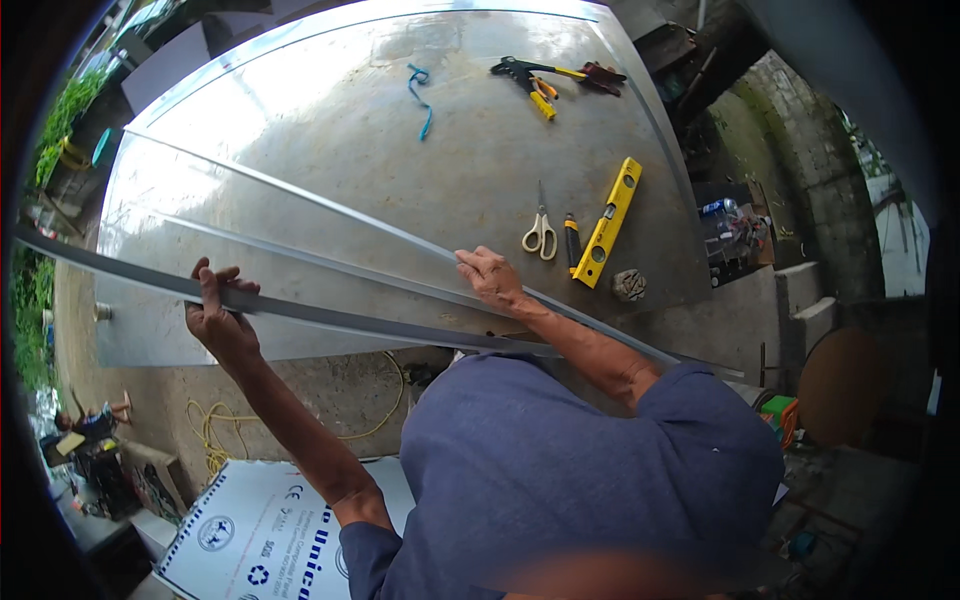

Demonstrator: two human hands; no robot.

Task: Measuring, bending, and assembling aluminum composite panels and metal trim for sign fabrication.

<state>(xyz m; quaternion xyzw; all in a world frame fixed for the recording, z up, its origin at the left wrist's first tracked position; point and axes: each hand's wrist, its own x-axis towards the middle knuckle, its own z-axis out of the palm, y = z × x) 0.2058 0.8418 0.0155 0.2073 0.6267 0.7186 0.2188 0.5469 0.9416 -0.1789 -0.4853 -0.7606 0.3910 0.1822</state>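
My left hand (222, 312) is wrapped round a long dark-grey metal bar (370, 321), which runs from the far left edge across to my body. A second, thinner light-grey metal bar (330, 204) slants over the table, with my right hand (490, 278) closed on it. That bar passes beneath my right forearm toward the lower right. Between the two lies a paler strip (320, 262); whether it is another bar or a reflection, I cannot tell. All of them stretch over a shiny metal-topped table (380, 150).
On the table are a yellow spirit level (608, 222), scissors (540, 236), a yellow-black cutter (572, 243), a black-yellow tool (530, 78), a blue cord (424, 105) and a round lump (629, 285). A yellow cable (388, 415) and printed white panel (260, 520) lie below. Another person (95, 420) is at far left.
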